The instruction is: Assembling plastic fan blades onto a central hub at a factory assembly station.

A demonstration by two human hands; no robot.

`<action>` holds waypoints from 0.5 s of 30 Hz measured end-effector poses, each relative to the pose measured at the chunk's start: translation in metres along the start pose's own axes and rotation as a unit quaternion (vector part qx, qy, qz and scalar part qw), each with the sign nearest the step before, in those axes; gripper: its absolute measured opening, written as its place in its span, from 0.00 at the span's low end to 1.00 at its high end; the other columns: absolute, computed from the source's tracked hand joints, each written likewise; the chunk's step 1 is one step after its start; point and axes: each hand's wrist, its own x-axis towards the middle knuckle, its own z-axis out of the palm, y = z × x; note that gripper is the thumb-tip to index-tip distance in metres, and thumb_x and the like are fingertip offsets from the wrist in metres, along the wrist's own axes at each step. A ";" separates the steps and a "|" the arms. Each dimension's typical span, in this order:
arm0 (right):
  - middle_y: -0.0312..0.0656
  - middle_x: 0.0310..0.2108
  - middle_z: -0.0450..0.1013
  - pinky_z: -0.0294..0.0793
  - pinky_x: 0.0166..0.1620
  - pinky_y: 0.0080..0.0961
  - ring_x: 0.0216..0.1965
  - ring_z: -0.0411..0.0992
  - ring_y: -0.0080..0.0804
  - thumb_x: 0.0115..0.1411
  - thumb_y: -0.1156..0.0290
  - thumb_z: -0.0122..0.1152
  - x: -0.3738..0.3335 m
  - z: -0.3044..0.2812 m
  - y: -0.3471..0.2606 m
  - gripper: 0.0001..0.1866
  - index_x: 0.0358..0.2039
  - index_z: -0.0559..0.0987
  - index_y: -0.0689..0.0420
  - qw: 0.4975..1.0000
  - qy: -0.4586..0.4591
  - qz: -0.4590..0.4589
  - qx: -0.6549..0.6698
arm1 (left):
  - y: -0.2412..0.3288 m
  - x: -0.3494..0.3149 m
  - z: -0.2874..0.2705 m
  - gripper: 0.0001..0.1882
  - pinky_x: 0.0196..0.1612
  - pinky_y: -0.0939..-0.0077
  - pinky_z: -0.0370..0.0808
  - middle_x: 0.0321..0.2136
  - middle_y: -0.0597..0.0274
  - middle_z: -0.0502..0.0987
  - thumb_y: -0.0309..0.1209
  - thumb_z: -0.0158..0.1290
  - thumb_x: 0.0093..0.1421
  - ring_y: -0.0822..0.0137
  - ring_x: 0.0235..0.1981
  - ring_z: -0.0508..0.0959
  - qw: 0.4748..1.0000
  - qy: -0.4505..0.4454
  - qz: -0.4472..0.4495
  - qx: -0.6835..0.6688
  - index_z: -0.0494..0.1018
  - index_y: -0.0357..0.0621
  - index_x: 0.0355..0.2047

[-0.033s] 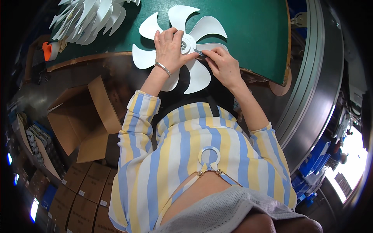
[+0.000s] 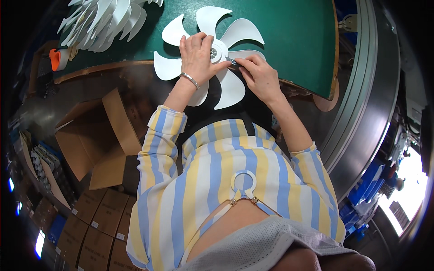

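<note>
A white plastic fan impeller (image 2: 233, 88) with several curved blades lies at the front edge of the green-topped table (image 2: 298, 40), some blades hanging past the edge. My left hand (image 2: 197, 58) holds it from above, fingers curled over a blade beside the round hub and thumb stretched toward the right. In my right hand (image 2: 260, 77), pinched between thumb and fingers, is a small knife (image 2: 232, 61) with a short metal blade and a dark handle. Its tip meets the rim of the hub, close to my left thumb. Most of the handle is hidden by my fingers.
More white fan impellers (image 2: 106, 25) are stacked at the table's far left, near an orange-and-white roll-shaped object (image 2: 56, 60). An open cardboard box (image 2: 97, 140) stands lower left, above closed cartons (image 2: 97, 226). A metal rail (image 2: 361, 90) runs along the right.
</note>
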 end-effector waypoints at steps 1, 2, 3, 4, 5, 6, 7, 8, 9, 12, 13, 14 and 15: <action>0.36 0.34 0.72 0.74 0.34 0.28 0.32 0.73 0.34 0.58 0.71 0.59 0.000 0.000 -0.001 0.12 0.44 0.79 0.50 1.000 0.002 0.000 -0.016 | 0.001 0.000 0.000 0.43 0.65 0.45 0.43 0.49 0.55 0.65 0.57 0.65 0.40 0.57 0.56 0.62 1.000 0.000 0.000 0.000 0.67 0.42 0.51; 0.36 0.34 0.72 0.74 0.34 0.28 0.32 0.73 0.34 0.58 0.71 0.59 0.000 -0.001 -0.003 0.12 0.44 0.79 0.50 1.000 0.002 0.000 -0.016 | 0.001 0.000 0.000 0.43 0.64 0.45 0.43 0.49 0.55 0.65 0.56 0.65 0.41 0.57 0.56 0.62 1.000 0.000 -0.003 -0.004 0.67 0.42 0.51; 0.36 0.34 0.72 0.74 0.35 0.28 0.32 0.73 0.35 0.58 0.71 0.59 0.000 -0.001 -0.004 0.12 0.44 0.79 0.50 1.000 0.004 0.003 -0.017 | 0.002 0.000 0.000 0.42 0.64 0.45 0.43 0.49 0.55 0.65 0.55 0.65 0.41 0.58 0.56 0.62 1.000 0.000 -0.006 -0.008 0.67 0.42 0.51; 0.36 0.34 0.72 0.74 0.35 0.29 0.33 0.73 0.35 0.58 0.71 0.59 0.000 -0.001 -0.004 0.12 0.43 0.79 0.50 1.000 0.007 0.006 -0.018 | 0.002 0.000 0.000 0.42 0.64 0.45 0.43 0.49 0.55 0.65 0.55 0.65 0.41 0.58 0.56 0.62 1.000 0.001 -0.006 -0.008 0.67 0.42 0.51; 0.36 0.34 0.72 0.74 0.35 0.29 0.33 0.73 0.35 0.58 0.71 0.59 -0.001 -0.001 -0.004 0.12 0.43 0.79 0.50 1.000 0.007 0.006 -0.018 | 0.002 0.000 0.000 0.42 0.64 0.45 0.43 0.49 0.55 0.65 0.55 0.65 0.41 0.58 0.56 0.62 1.000 0.000 -0.009 -0.009 0.67 0.42 0.51; 0.36 0.34 0.72 0.74 0.35 0.28 0.33 0.73 0.35 0.58 0.71 0.59 -0.001 0.000 -0.004 0.12 0.44 0.79 0.50 1.000 0.010 0.009 -0.012 | 0.002 0.000 0.000 0.42 0.64 0.45 0.43 0.49 0.56 0.65 0.55 0.65 0.41 0.58 0.56 0.62 1.000 -0.001 -0.011 -0.011 0.67 0.42 0.51; 0.37 0.34 0.72 0.74 0.35 0.28 0.33 0.73 0.34 0.59 0.71 0.59 -0.002 0.001 -0.004 0.12 0.44 0.79 0.50 1.000 0.013 0.012 -0.006 | 0.001 -0.001 0.000 0.42 0.64 0.45 0.43 0.49 0.56 0.65 0.55 0.65 0.41 0.58 0.56 0.62 1.000 -0.001 -0.012 -0.010 0.67 0.42 0.51; 0.37 0.34 0.72 0.74 0.35 0.28 0.33 0.73 0.34 0.59 0.71 0.59 -0.003 0.001 -0.004 0.12 0.44 0.79 0.50 1.000 0.013 0.011 -0.006 | 0.001 -0.001 0.000 0.42 0.64 0.45 0.43 0.48 0.55 0.65 0.55 0.65 0.41 0.57 0.56 0.62 1.000 0.004 -0.009 -0.015 0.67 0.43 0.51; 0.38 0.35 0.73 0.74 0.35 0.27 0.34 0.74 0.34 0.59 0.71 0.58 -0.004 0.001 -0.005 0.12 0.45 0.79 0.51 0.999 0.015 0.029 0.017 | 0.001 -0.001 -0.001 0.42 0.64 0.45 0.43 0.48 0.55 0.65 0.55 0.65 0.41 0.57 0.56 0.62 1.000 0.008 -0.006 -0.019 0.67 0.43 0.51; 0.40 0.36 0.73 0.73 0.36 0.26 0.36 0.74 0.34 0.60 0.71 0.58 -0.007 0.001 -0.004 0.12 0.45 0.78 0.53 0.995 0.028 0.063 0.074 | 0.002 -0.003 0.000 0.39 0.65 0.44 0.43 0.47 0.53 0.65 0.55 0.64 0.43 0.55 0.56 0.62 1.000 0.022 -0.014 -0.016 0.69 0.45 0.50; 0.41 0.38 0.74 0.73 0.37 0.25 0.37 0.74 0.35 0.60 0.71 0.58 -0.007 0.000 -0.003 0.13 0.45 0.78 0.55 0.990 0.040 0.080 0.108 | 0.002 -0.003 0.000 0.39 0.65 0.44 0.43 0.47 0.53 0.65 0.55 0.64 0.43 0.55 0.56 0.62 1.000 0.023 -0.014 -0.016 0.69 0.45 0.50; 0.41 0.38 0.74 0.73 0.37 0.25 0.37 0.74 0.35 0.60 0.71 0.58 -0.008 0.001 -0.002 0.13 0.45 0.78 0.55 0.990 0.041 0.080 0.108 | 0.002 -0.003 0.000 0.37 0.64 0.44 0.43 0.46 0.53 0.65 0.54 0.63 0.44 0.55 0.56 0.62 0.999 0.036 -0.020 -0.010 0.70 0.45 0.49; 0.42 0.38 0.74 0.73 0.39 0.26 0.38 0.74 0.36 0.60 0.71 0.58 -0.010 0.002 0.001 0.12 0.45 0.78 0.56 0.989 0.049 0.076 0.117 | 0.002 -0.003 0.001 0.34 0.64 0.45 0.43 0.45 0.53 0.65 0.53 0.63 0.45 0.54 0.55 0.62 0.999 0.048 -0.025 -0.004 0.71 0.45 0.48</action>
